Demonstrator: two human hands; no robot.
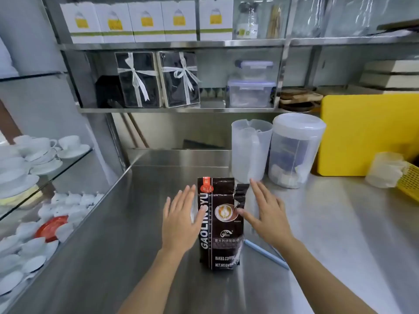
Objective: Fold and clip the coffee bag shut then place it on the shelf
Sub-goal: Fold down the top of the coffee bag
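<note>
coffee bag [221, 225] upright, dark brown, top unfolded, torn corner flap

A brushed stainless steel counter [127, 257] fills the room's middle, light glaring off it. At twelve o'clock, steel wall shelves [176, 44] hold white boxes [147, 22]. At nine o'clock, glass shelves [68, 165] carry white cups [43, 145]. At two o'clock stands a yellow board [362, 132].

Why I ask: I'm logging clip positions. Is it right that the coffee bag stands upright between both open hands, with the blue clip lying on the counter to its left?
Not quite. The head view shows the blue clip lying to the right of the coffee bag, near the right hand. The bag does stand upright between it and the left hand, both open.
</note>
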